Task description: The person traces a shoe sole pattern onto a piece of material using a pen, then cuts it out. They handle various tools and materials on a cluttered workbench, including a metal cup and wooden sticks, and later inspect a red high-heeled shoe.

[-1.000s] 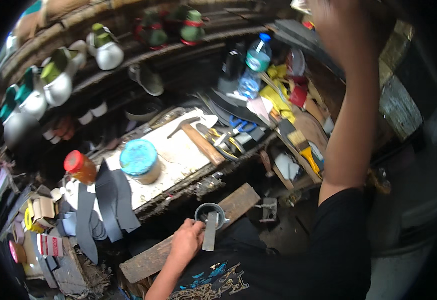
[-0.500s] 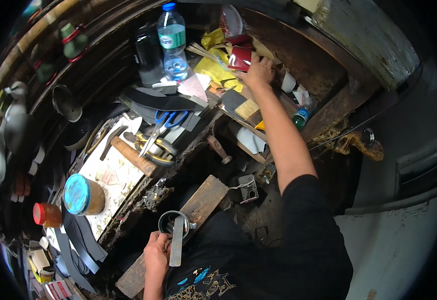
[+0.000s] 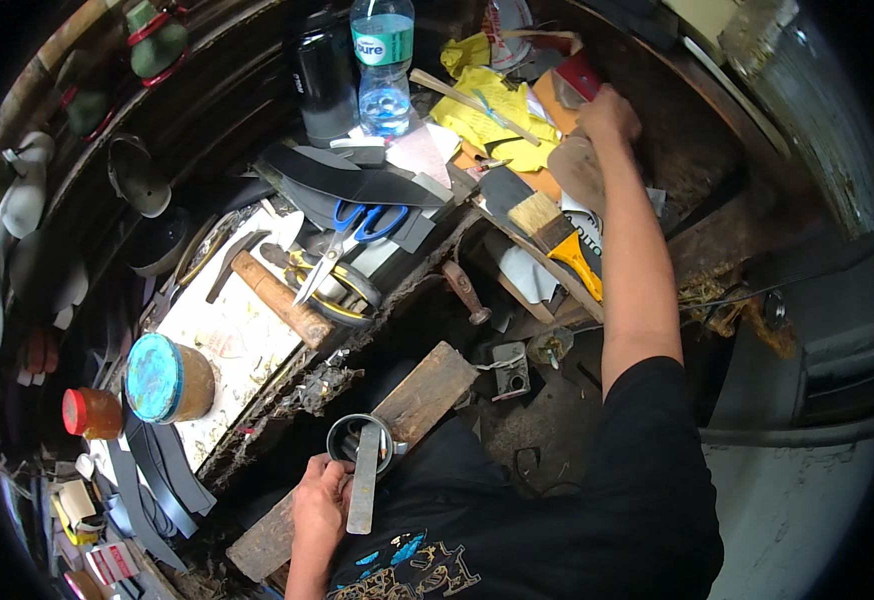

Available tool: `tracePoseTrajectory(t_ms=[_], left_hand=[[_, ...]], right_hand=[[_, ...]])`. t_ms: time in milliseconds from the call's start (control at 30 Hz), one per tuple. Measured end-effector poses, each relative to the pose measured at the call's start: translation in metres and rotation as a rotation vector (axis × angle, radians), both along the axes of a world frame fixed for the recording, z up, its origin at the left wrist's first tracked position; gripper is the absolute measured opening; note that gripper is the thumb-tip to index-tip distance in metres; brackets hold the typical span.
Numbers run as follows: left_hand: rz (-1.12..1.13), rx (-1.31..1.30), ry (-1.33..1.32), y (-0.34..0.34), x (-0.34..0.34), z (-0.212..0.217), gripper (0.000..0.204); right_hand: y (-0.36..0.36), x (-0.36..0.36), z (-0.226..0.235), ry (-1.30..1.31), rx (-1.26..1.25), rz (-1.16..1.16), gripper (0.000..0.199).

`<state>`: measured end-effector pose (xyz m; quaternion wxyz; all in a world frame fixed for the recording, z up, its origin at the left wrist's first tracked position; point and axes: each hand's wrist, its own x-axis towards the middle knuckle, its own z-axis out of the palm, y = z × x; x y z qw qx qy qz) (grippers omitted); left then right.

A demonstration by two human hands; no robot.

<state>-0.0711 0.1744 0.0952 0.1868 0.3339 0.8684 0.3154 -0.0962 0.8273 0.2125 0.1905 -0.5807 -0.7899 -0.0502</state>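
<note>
Two containers stand farthest left on the cluttered bench we look down on: a red-lidded jar (image 3: 94, 413), then a blue-lidded tub (image 3: 169, 380). Next we find a hammer (image 3: 275, 298) lying on the pale board, and below it the left hand (image 3: 321, 510), its fingers curled at the near left side of a grey mug (image 3: 345, 436). We cannot tell whether they grip it, as the fingertips are partly hidden. The mug is over a wooden plank (image 3: 427, 390), mouth facing us, with a flat metal strip (image 3: 364, 490) lying across its rim. Blue-handled scissors (image 3: 333, 250) lie by the hammer. Past the yellow sheet (image 3: 497, 115) and the brush (image 3: 557, 240), we see the right hand (image 3: 610, 118) stretched out beside a red piece (image 3: 579, 77). Its fingers point away from us, so we cannot tell how far they are open or whether they hold anything.

We judge the step in hand to be a reach into the far-right clutter, the left hand minding the mug. To our eye, the next move calls for picking cleanly among loose pieces without jolting the mug.
</note>
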Motion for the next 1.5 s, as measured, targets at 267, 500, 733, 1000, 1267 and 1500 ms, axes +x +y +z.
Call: tracePoseTrajectory(t_ms=[267,500,733,1000,1267,1500], left_hand=[[-0.020,-0.017,0.001,-0.007,-0.004,0.002,0.021],[-0.015,0.004,-0.015,-0.007,-0.002,0.002,0.021],[0.031,-0.058,-0.042,-0.007,0.001,0.005,0.024],[0.026,-0.049,-0.051,-0.004,-0.001,0.004,0.026],[0.010,-0.085,-0.037,0.002,0.001,0.011,0.025],[0.020,-0.055,-0.042,0.000,0.001,0.010,0.018]], right_hand=[[0.000,0.018,0.004,0.068,0.048,-0.025,0.047],[-0.009,-0.054,-0.041,-0.252,0.375,0.157,0.036],[-0.006,-0.105,-0.055,0.311,-0.208,0.114,0.026],[-0.041,-0.107,-0.092,-0.313,0.078,0.491,0.050],[-0.037,-0.137,-0.103,-0.475,0.114,0.418,0.038],[-0.004,-0.120,-0.055,-0.154,0.156,0.327,0.033]])
